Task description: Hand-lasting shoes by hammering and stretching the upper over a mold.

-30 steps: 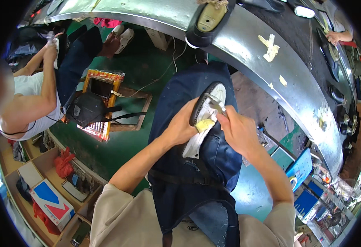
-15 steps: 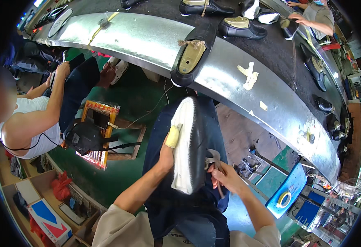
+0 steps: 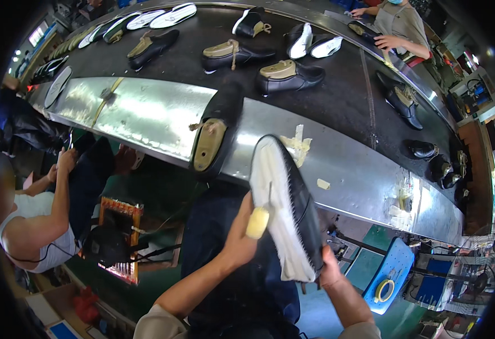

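Observation:
A black shoe [image 3: 301,200] is held up before the bench edge, its white sole with a jagged border turned toward me and its toe pointing up and away. My left hand [image 3: 241,234] grips the sole's left edge, with a yellow wrap [image 3: 257,223] at its thumb. A thin dark line runs along the sole just above the wrap. Around the heel end, on the right, my right hand [image 3: 330,268] is closed; some of its fingers are hidden behind the shoe. Another black shoe with an olive last [image 3: 209,146] rests across the metal bench edge [image 3: 148,110].
Several black shoes [image 3: 292,77] and white-soled ones stand along the dark bench top [image 3: 332,113]. To the left sits a co-worker in a white top [image 3: 47,217]; another person works at the far right. A blue stool [image 3: 391,265] bearing a tape roll [image 3: 385,290] and a fan stand lower right.
The held shoe has moved up and right, its toe now overlapping the bench edge. My right hand has gone from a strip at the shoe's side to the heel. The view has shifted.

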Action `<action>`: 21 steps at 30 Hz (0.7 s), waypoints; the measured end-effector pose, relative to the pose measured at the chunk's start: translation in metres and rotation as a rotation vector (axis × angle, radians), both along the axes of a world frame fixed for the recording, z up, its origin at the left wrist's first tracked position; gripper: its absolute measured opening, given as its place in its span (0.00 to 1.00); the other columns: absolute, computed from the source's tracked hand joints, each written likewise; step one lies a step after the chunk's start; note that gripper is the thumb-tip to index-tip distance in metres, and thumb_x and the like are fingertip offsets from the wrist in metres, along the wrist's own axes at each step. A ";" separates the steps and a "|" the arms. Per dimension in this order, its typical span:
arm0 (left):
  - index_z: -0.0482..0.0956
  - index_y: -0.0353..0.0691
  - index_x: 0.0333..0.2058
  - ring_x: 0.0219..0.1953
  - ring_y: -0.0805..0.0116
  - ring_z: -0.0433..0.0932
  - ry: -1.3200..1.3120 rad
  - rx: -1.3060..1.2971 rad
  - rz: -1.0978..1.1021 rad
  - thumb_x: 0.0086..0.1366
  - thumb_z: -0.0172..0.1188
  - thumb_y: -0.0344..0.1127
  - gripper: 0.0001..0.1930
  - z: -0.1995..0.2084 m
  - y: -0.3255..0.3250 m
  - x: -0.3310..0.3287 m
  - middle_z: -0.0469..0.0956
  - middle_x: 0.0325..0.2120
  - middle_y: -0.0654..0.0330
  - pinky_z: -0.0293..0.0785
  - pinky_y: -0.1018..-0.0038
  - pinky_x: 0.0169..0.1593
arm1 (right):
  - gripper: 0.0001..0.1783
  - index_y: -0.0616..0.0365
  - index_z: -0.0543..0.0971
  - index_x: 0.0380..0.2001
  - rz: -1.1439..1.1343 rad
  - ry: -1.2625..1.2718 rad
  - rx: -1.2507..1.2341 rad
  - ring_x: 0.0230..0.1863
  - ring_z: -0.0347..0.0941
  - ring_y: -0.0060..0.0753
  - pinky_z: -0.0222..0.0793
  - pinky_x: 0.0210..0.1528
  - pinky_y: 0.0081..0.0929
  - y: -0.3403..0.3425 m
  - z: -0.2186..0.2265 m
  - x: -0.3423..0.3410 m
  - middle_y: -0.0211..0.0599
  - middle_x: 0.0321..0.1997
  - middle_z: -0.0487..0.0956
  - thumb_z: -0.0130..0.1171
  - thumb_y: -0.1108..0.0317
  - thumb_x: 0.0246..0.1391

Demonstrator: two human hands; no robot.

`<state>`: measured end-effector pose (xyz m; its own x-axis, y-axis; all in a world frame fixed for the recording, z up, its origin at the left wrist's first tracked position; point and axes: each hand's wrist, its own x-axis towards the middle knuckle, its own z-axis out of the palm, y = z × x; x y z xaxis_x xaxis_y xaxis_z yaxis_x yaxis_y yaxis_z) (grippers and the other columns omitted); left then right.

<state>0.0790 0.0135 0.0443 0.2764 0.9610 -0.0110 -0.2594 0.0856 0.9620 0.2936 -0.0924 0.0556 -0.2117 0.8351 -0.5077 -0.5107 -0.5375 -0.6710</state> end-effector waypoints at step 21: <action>0.70 0.33 0.61 0.61 0.64 0.72 0.370 0.263 0.465 0.74 0.51 0.45 0.25 0.010 0.031 -0.193 0.72 0.57 0.55 0.67 0.65 0.67 | 0.16 0.59 0.77 0.48 -0.246 -1.976 0.619 0.37 0.82 0.54 0.77 0.36 0.43 0.119 0.021 0.122 0.46 0.38 0.82 0.65 0.66 0.60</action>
<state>-0.1141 0.0450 0.0548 -0.1459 0.9630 0.2267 0.1401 -0.2068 0.9683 0.4156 0.0270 0.0765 0.2566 0.8651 0.4309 0.9433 -0.1271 -0.3065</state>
